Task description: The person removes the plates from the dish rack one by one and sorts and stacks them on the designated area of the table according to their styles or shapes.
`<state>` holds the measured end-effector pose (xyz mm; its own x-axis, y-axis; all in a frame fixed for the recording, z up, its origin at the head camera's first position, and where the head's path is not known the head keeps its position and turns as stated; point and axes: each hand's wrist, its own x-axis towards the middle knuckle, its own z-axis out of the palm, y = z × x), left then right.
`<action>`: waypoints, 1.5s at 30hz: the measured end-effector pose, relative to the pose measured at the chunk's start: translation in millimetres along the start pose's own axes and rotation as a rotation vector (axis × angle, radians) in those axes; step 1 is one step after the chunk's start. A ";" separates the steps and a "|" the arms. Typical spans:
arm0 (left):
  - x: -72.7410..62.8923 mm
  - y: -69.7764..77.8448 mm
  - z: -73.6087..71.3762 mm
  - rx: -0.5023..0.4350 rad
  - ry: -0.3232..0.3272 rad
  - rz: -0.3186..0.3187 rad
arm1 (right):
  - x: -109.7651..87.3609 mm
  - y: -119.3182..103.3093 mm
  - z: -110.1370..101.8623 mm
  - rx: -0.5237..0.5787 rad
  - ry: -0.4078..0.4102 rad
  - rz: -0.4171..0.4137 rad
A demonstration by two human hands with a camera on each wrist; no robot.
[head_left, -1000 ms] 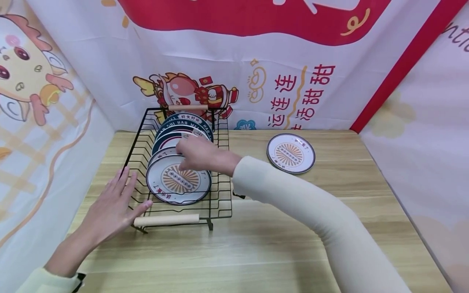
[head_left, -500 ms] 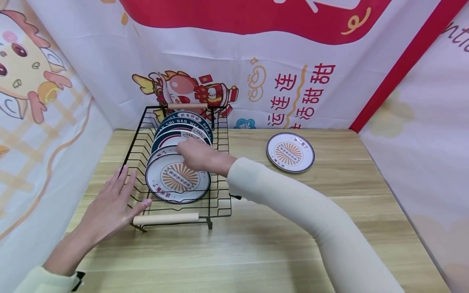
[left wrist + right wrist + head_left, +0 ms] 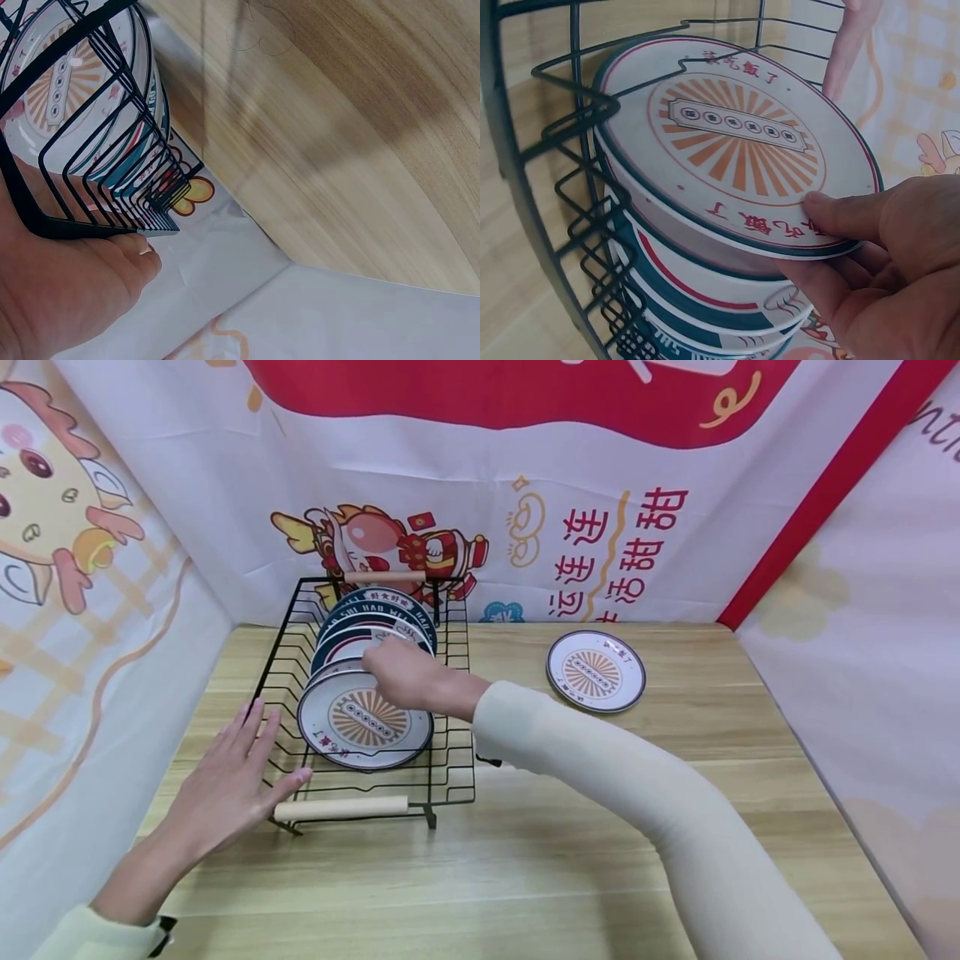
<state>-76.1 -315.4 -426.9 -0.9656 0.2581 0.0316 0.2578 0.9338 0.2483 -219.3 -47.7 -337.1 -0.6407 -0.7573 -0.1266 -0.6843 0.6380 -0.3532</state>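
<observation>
By the left edge of the wood-grain desk (image 3: 585, 843), the left hand (image 3: 225, 781) rests, fingers spread, against a black wire rack (image 3: 37, 225). Inside, the right hand (image 3: 408, 672) pinches the rim of the nearest sunburst-printed round white plate (image 3: 365, 727): probably stiff, slick, breakable, best held there.

“吃飯了” on plate (image 3: 735, 142); “连连”, “甜甜” on cloth (image 3: 495, 472)
</observation>
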 end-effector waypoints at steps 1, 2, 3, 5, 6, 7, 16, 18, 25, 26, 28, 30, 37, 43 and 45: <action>0.2 -0.2 0.3 0.001 0.002 0.002 | -1.1 0.7 -2.3 -0.003 0.011 -0.008; 0.4 -0.4 0.6 0.001 0.004 0.003 | -1.8 1.7 -4.5 0.001 0.026 -0.015; 0.5 -0.6 0.7 0.002 0.005 0.004 | -2.6 2.4 -6.7 0.005 0.036 -0.019; 0.7 -0.8 1.1 0.003 0.004 0.002 | -5.2 3.4 -11.4 0.014 0.050 -0.017; 0.7 -0.8 1.2 0.003 0.002 -0.001 | -6.3 3.5 -13.6 0.013 0.055 -0.011; 0.7 -0.9 1.4 0.004 0.000 -0.003 | -7.0 4.0 -15.1 0.013 0.066 -0.005; 1.3 0.6 0.3 0.003 -0.003 -0.006 | -20.1 9.7 -32.0 0.017 0.145 0.028; 1.9 0.6 0.1 0.006 -0.002 -0.003 | -22.8 11.7 -36.3 0.029 0.168 0.039; 2.1 0.3 0.9 0.010 -0.005 0.004 | -37.4 19.4 -57.4 0.061 0.220 0.074; 1.9 0.2 1.0 0.011 -0.005 0.003 | -40.5 21.3 -61.2 0.079 0.221 0.082; 1.6 0.1 0.9 0.009 -0.003 0.002 | -47.1 26.8 -68.8 0.125 0.227 0.095; 1.9 0.0 0.9 0.008 -0.002 0.003 | -54.1 34.5 -76.1 0.173 0.237 0.106; 1.9 -0.4 1.0 0.007 0.000 0.008 | -78.7 70.0 -98.3 0.275 0.261 0.167; 1.2 0.0 1.0 0.012 0.002 0.012 | -102.9 101.3 -111.7 0.270 0.273 0.311; 0.9 0.4 0.8 0.013 0.005 0.015 | -110.8 111.7 -115.2 0.299 0.270 0.360</action>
<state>-76.8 -314.6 -427.5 -0.9617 0.2710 0.0403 0.2728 0.9328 0.2354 -264.9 123.6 -255.7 -0.9104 -0.4095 -0.0593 -0.3007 0.7532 -0.5851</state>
